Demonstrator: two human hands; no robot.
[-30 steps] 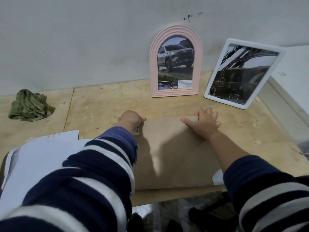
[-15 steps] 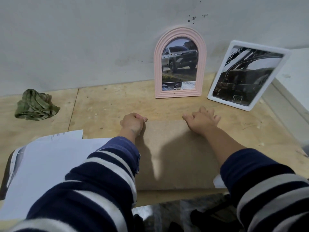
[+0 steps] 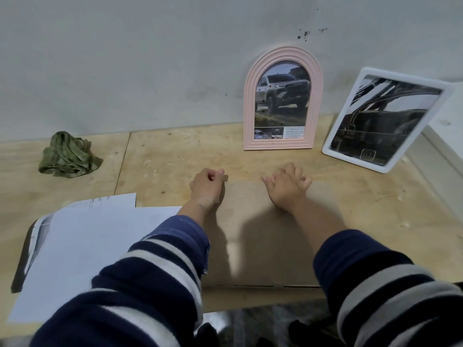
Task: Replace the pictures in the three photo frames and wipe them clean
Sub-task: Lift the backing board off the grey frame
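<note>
Two hands, left hand [image 3: 206, 185], right hand [image 3: 288, 187], on backing board [image 3: 253, 236] (fingers curled)

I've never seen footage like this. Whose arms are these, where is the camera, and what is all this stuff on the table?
There is no machine here: a person wears a camera on the head, looking forward and down, so you see their own striped sleeves and bare hands. The left hand and right hand both rest with curled fingers at the far edge of a brown board lying flat on the wooden table. Whether they grip that edge I cannot tell. It looks like the back of a photo frame. Against the wall stand a pink arched frame showing a truck and a white frame, tilted back. To the left lie white papers and a crumpled green cloth, probably for wiping.
</note>
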